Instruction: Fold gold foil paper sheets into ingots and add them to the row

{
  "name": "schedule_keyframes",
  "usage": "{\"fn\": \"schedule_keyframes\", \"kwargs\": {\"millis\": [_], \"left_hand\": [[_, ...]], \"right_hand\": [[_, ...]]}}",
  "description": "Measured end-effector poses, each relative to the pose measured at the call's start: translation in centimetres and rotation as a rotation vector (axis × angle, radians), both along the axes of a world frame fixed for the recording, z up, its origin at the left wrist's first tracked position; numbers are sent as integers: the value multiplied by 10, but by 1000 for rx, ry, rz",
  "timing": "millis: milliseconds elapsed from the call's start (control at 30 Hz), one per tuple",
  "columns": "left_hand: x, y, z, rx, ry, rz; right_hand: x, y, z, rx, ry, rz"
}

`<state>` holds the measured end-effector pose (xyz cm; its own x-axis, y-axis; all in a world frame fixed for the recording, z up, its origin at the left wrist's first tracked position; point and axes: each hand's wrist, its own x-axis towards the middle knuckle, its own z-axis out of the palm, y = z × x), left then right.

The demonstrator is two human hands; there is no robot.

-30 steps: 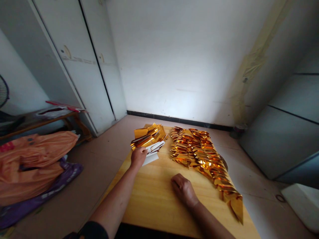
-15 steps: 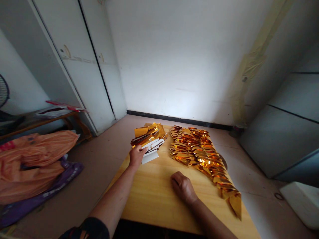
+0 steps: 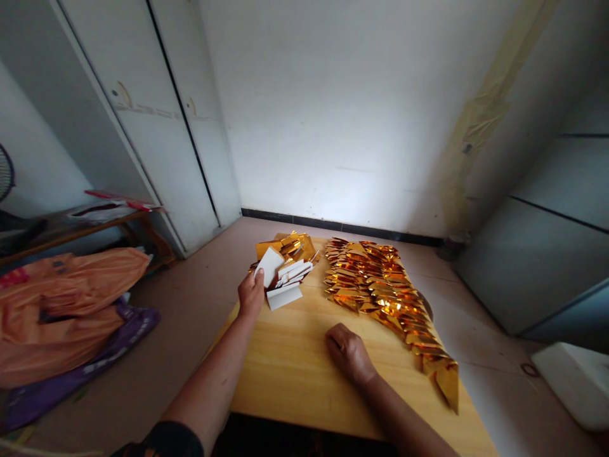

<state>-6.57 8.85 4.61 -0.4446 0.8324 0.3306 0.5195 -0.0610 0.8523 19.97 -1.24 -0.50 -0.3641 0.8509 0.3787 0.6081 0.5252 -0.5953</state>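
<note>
My left hand (image 3: 251,292) is closed on a white-faced sheet of paper (image 3: 270,265), thumb on top, held tilted at the left side of a loose pile. In that pile are gold foil papers (image 3: 295,246) and several folded white-backed papers (image 3: 295,273); one folded white piece (image 3: 284,296) lies nearest me. My right hand (image 3: 349,352) rests on the wooden table (image 3: 285,368) with curled fingers; whether anything is inside them is hidden. Just beyond and to its right lie rows of overlapping folded gold foil pieces (image 3: 375,285), running down the table's right side.
A white wall (image 3: 342,114) stands behind the table, with a grey cabinet (image 3: 157,127) at left. Orange and purple bags (image 3: 71,304) lie on the left floor near a wooden bench (image 3: 104,222). At right are a grey cabinet (image 3: 547,254) and a white box (image 3: 575,381).
My left hand has drawn slightly left and lifted a white-faced sheet from the pile, now tilted upward. My right hand has stayed in place.
</note>
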Motion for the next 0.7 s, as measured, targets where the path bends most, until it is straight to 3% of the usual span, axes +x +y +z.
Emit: {"fn": "schedule_keyframes", "kwargs": {"millis": [100,200,267,400,500,600,700], "left_hand": [[16,-18,17,114,-93,-102],[43,-50,30,162,-115,-377],[63,-72,29,139,-164,-469],[93,-106,8,26,-350,-518],[105,-119,-17,96,-204,-662],[113,-129,-37,187,15,-745],[118,-136,-43,207,95,-780]], "right_hand": [[1,0,1,-8,35,5],[5,2,0,-36,131,-3],[6,2,0,-94,231,-18],[3,-8,8,-354,594,-26],[-7,-24,20,-555,906,38],[-18,-38,27,-561,1020,49],[-25,-41,28,-541,1024,-110]]}}
